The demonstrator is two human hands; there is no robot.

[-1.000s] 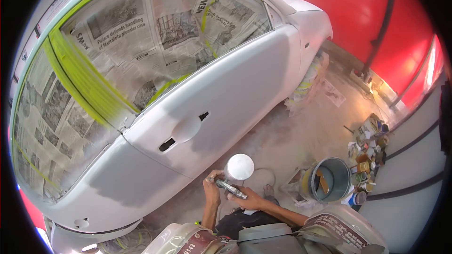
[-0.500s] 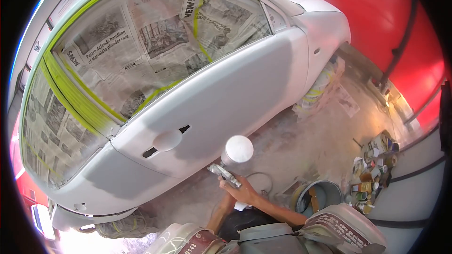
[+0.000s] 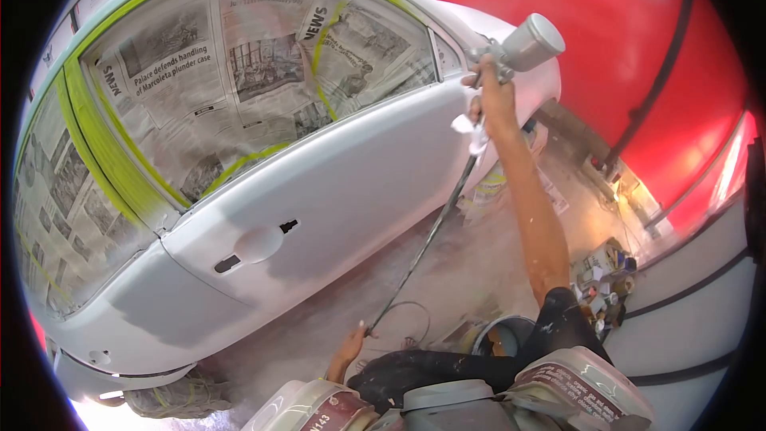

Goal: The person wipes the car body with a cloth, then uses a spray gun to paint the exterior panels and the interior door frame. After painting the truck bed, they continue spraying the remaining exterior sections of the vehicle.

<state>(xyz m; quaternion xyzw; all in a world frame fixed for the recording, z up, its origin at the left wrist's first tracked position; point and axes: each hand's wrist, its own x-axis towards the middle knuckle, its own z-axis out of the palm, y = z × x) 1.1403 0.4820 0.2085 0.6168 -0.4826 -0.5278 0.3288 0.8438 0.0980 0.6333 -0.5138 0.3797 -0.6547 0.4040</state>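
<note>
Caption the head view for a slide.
Right hand raises a spray gun beside a newspaper-masked car; left hand holds the hose.

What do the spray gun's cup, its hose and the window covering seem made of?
Cup: satin grey, perhaps metal or plastic; its soft sheen fits both. Hose: probably rubber or plastic, streaked dark, bending gently. Window covering: matte newspaper, as its dense print shows.
</note>
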